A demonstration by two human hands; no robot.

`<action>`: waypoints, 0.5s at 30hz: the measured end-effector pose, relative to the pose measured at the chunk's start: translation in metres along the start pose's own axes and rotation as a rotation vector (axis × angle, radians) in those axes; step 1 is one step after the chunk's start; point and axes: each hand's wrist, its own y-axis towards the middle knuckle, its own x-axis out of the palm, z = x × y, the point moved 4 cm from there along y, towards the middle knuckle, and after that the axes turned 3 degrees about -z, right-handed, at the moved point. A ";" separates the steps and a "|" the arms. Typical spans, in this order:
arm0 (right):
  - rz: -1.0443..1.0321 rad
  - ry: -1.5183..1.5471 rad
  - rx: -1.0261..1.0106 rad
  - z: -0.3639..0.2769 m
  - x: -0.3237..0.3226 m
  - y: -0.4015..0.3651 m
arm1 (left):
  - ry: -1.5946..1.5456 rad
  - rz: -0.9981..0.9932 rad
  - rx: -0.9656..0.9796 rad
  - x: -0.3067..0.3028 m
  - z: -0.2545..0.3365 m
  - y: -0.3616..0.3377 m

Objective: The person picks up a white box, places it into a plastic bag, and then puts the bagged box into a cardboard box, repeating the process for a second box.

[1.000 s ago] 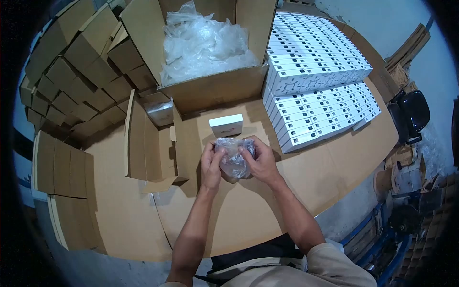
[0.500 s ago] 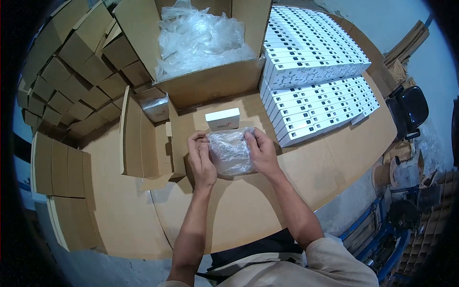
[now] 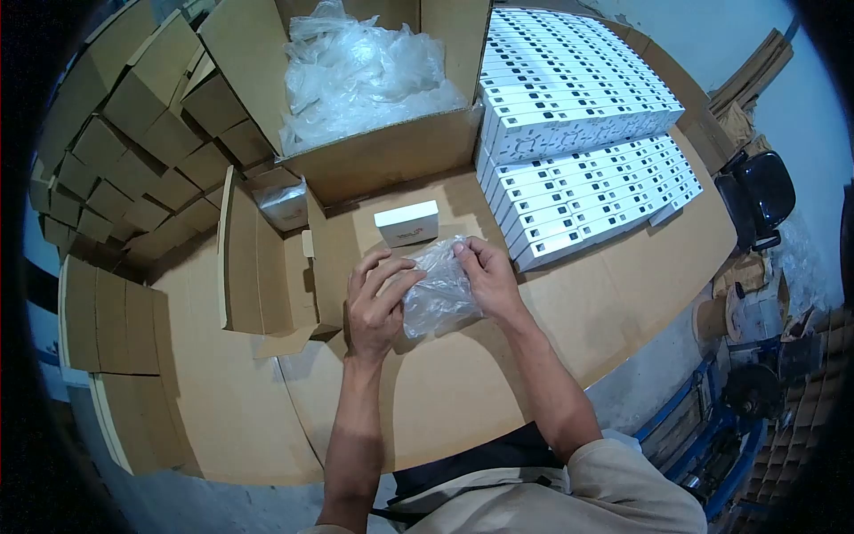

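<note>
Clear plastic bag (image 3: 440,292) is gripped at its top by the right hand (image 3: 489,280) (fingers closed) and touched by the left hand (image 3: 375,307), spread wide.

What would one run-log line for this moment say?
left hand: fingers spread against clear crinkled plastic bag | right hand: pinching its top edge | small white cardboard box: behind bag

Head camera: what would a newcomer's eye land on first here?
The clear plastic bag at centre, pinched by the right hand with the left hand lying open on it, just below a small white box. Behind, a large cardboard carton brims with crumpled plastic, and rows of white boxes fill the upper right.
</note>
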 end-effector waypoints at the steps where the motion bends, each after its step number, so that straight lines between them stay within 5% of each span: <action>1: 0.016 -0.005 0.027 -0.002 -0.002 0.000 | -0.070 0.028 -0.028 -0.001 -0.002 0.001; 4: 0.003 0.089 0.168 -0.007 -0.012 -0.004 | -0.244 0.088 -0.151 -0.004 -0.006 0.005; 10: -0.062 -0.084 -0.451 -0.041 -0.004 -0.015 | -0.458 0.019 -0.533 0.008 -0.022 -0.014; 15: -0.192 -0.186 -0.443 -0.042 0.005 -0.016 | -0.559 -0.104 -0.649 0.016 -0.020 -0.015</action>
